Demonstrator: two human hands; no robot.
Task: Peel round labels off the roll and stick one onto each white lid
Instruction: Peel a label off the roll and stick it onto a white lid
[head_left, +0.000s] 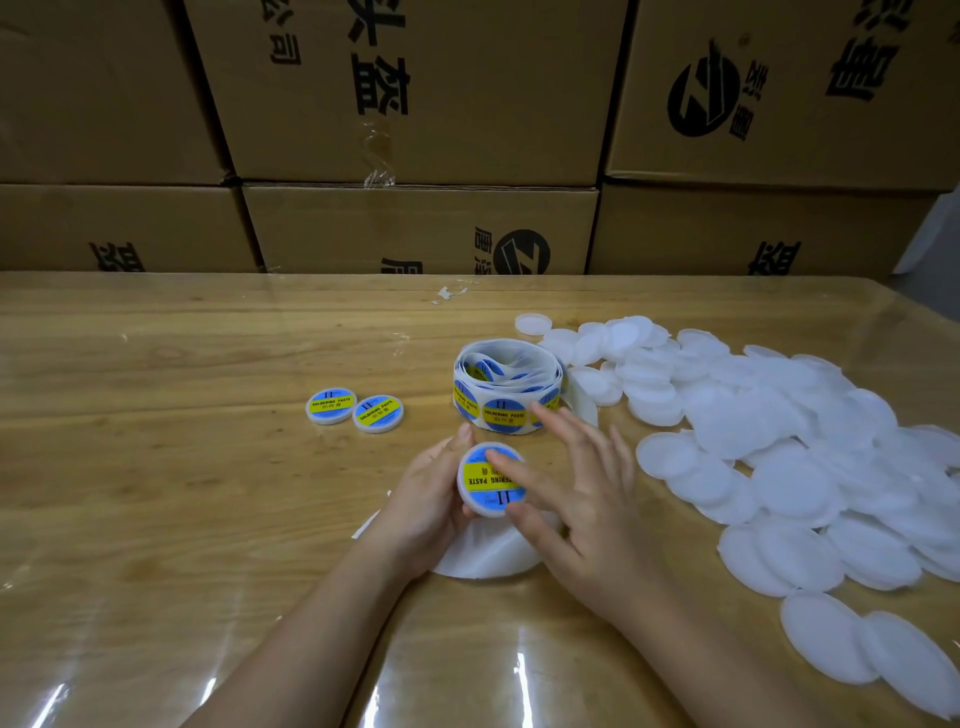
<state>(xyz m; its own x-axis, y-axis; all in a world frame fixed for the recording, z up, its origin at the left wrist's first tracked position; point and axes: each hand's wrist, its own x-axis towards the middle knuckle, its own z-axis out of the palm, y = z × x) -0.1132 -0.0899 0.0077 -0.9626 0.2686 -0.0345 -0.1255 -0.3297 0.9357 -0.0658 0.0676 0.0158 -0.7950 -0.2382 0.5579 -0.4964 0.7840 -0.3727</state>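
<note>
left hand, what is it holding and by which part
The left hand holds a labelled white lid by its rim, thumb on the far edge. The right hand holds nothing; its forefinger presses the label.

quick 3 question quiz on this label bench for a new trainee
1. How many finished labelled lids lie on the table left of the label roll?
2. True or false: the right hand is gripping the label roll.
3. The pile of bare white lids lies: A) left of the roll, B) right of the roll, C) in a tray.
Key: 1. Two. 2. False: its straight fingers press the label on the held lid, which the left hand grips. 3. B.
</note>
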